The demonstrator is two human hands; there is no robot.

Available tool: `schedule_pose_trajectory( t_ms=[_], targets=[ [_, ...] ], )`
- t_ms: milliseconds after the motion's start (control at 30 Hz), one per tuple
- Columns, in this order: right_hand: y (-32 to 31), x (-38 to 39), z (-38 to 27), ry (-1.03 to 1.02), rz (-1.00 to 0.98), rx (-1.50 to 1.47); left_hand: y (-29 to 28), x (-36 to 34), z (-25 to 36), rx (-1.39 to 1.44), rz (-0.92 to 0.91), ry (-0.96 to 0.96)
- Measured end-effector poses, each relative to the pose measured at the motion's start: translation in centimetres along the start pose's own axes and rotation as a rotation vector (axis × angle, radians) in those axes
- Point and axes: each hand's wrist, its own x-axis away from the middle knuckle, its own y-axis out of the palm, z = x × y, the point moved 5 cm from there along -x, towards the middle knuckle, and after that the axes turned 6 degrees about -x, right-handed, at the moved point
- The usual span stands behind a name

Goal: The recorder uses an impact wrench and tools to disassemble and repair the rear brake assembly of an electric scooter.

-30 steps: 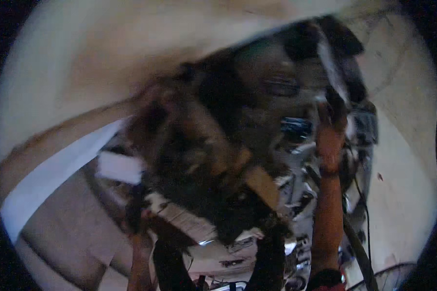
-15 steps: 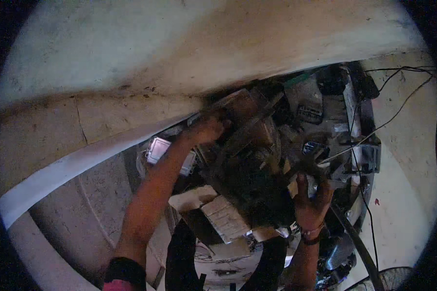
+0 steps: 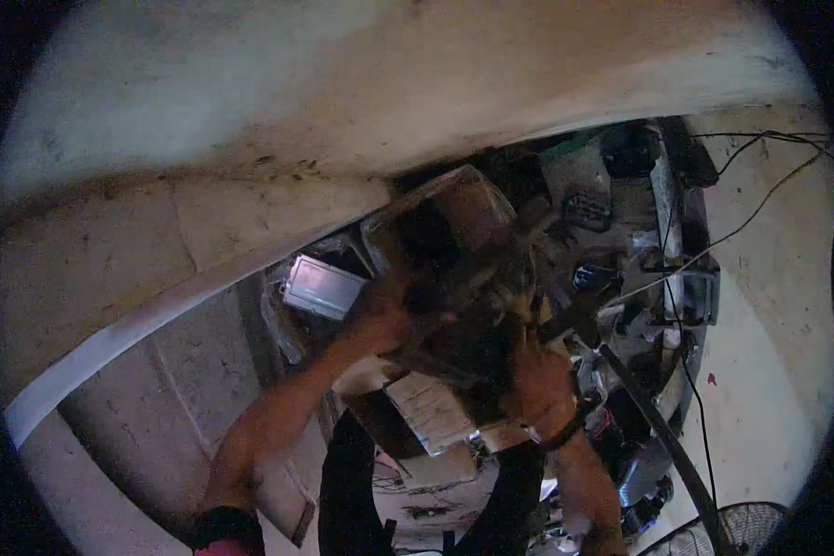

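Note:
My left hand (image 3: 386, 320) reaches in from the left, smeared by motion, at the near left side of a dark, cluttered mass of parts (image 3: 473, 343). On the right side of the same mass is my right hand (image 3: 539, 375), a dark band at its wrist. Its fingers point away from me and are lost among the dark shapes. Whether either hand grips anything is hidden by blur and shadow. Just beyond lies an open box (image 3: 477, 208) with a brown inside. Closer to me, between my forearms, sits an opened cardboard box (image 3: 431, 412) with raised flaps.
A silver metal case (image 3: 324, 285) lies left of my left hand, beside the wall ledge (image 3: 148, 320). To the right are a dark bar (image 3: 653, 412), a black cable (image 3: 704, 426) and dark devices (image 3: 588, 211). A fan grille (image 3: 755, 528) shows at the lower right.
My left hand has drawn back toward me from the far box, uncovering it and more of the silver case. My right hand has moved left, closer to the left one.

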Motion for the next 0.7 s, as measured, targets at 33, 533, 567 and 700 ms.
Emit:
schedule_pose_trajectory(
  t_ms=[33,533,567,700],
  targets=[
    [-0.5,1.3,-1.0,-0.036,0.029,-0.078,0.3,2.3,0.0,-0.038,0.054,-0.064],
    [11.9,26.6,7.0,0.222,-0.089,-0.131,8.8,4.0,0.4,0.474,0.187,0.156],
    [11.4,27.2,7.2,0.257,-0.072,-0.154,9.0,2.3,0.1,0.553,0.260,0.014],
    [11.9,27.2,6.6,0.252,-0.056,-0.260,6.7,-10.0,-10.6,-0.037,0.517,-0.229]
  ],
)
